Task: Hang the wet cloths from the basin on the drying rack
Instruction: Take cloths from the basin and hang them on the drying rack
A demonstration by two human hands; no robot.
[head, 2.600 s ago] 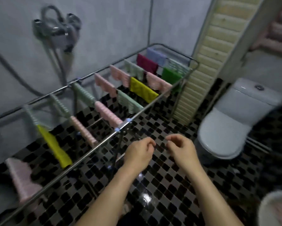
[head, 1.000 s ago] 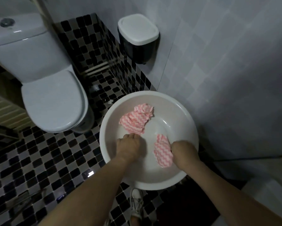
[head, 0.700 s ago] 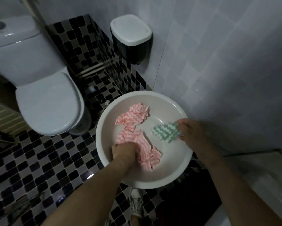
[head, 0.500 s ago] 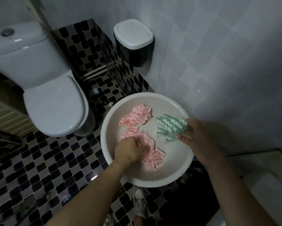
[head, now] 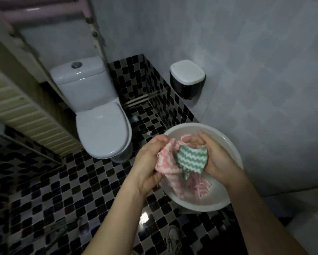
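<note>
In the head view, the left hand (head: 151, 162) is gripping the pink cloth (head: 166, 163) and the right hand (head: 216, 157) is gripping one green cloth (head: 191, 160), the two hands close together above the one basin (head: 234, 153). The pink cloth is hanging down over the basin, and I cannot tell if it is one piece or more.

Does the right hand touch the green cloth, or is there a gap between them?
Touching. The head view shows the right hand gripping the green cloth at its upper edge, above the basin; the left hand grips the pink cloth.
</note>
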